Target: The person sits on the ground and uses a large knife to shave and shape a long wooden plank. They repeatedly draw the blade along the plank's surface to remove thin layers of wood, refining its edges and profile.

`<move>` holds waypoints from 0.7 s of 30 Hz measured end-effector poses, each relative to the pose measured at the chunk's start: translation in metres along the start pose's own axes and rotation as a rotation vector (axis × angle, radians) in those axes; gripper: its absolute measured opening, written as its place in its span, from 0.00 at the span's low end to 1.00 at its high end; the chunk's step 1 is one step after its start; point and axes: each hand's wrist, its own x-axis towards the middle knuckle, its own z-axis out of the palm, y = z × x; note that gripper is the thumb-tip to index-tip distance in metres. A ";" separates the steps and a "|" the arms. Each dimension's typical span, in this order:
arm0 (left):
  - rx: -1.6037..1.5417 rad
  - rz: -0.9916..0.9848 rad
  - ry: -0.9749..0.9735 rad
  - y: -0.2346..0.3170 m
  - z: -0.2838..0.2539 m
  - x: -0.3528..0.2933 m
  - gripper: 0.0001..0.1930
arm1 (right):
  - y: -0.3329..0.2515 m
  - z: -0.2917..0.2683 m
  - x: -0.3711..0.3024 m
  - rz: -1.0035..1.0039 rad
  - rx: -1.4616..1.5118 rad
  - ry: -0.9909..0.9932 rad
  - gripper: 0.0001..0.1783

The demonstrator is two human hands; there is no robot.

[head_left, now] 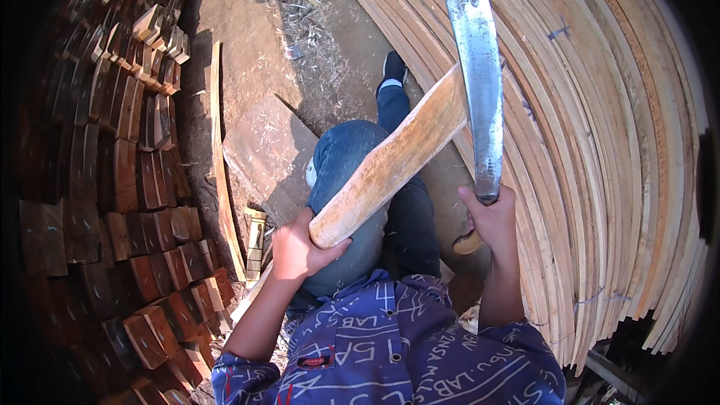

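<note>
Head: machete (478, 90) (long-edged) across board (397, 156)

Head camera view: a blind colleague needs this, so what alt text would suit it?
A person's right hand grips a large broad-bladed knife, which crosses in front of the far end of a long piece of wood held in the left hand. Stacked wood blocks fill the left side; long planks lie on the right.

A white-lettered purple shirt (390, 345) tops blue jeans (349, 151).
</note>
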 end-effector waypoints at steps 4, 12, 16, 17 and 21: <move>0.034 -0.021 -0.022 0.005 -0.004 0.002 0.31 | 0.010 0.018 -0.010 -0.175 -0.094 0.013 0.13; -0.011 -0.005 -0.005 0.001 -0.002 0.000 0.31 | -0.006 0.006 0.000 -0.046 0.012 0.015 0.13; 0.010 0.000 0.003 0.003 -0.005 0.001 0.30 | 0.000 0.022 -0.012 -0.163 -0.116 0.005 0.12; 0.021 0.000 0.007 0.002 -0.005 0.002 0.30 | 0.000 0.024 -0.014 -0.190 -0.188 -0.018 0.12; -0.021 0.004 0.001 -0.003 -0.002 0.000 0.30 | -0.013 0.015 -0.015 -0.207 -0.122 0.015 0.13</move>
